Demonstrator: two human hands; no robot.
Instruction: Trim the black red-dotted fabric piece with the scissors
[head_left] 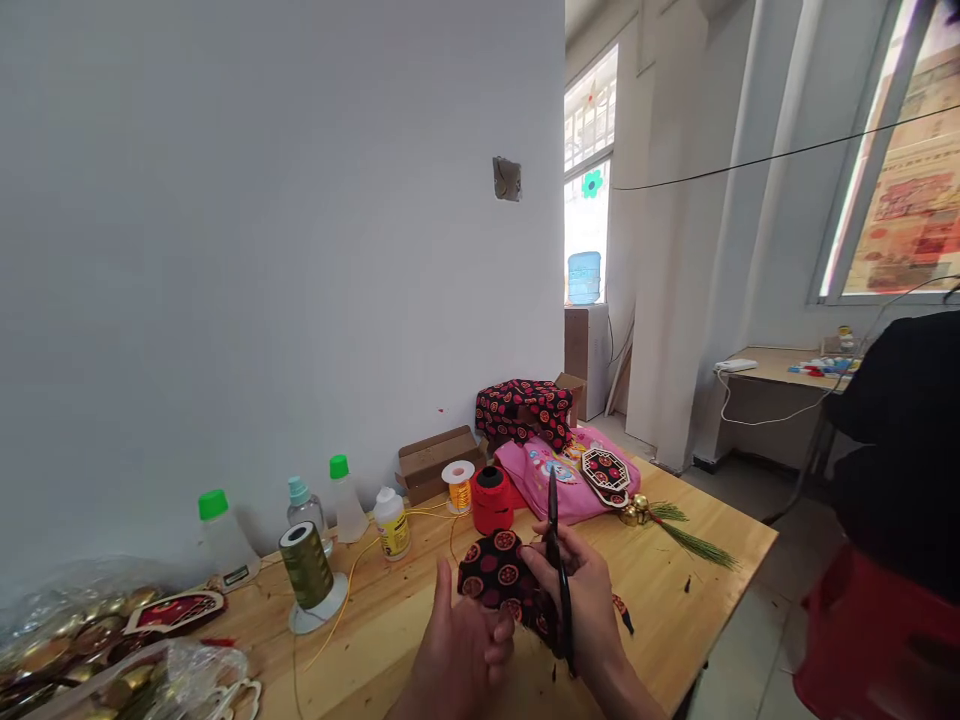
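My left hand grips a piece of black fabric with red round patterns over the wooden table. My right hand holds black scissors, blades pointing up and away, right beside the fabric's edge. Whether the blades touch the cloth I cannot tell. Both hands are low in the middle of the view.
Red thread spool, orange spool, olive spool, several bottles, cardboard box, pink cloth, patterned ornament, green sprig, bags of gold pieces. A person in black sits right.
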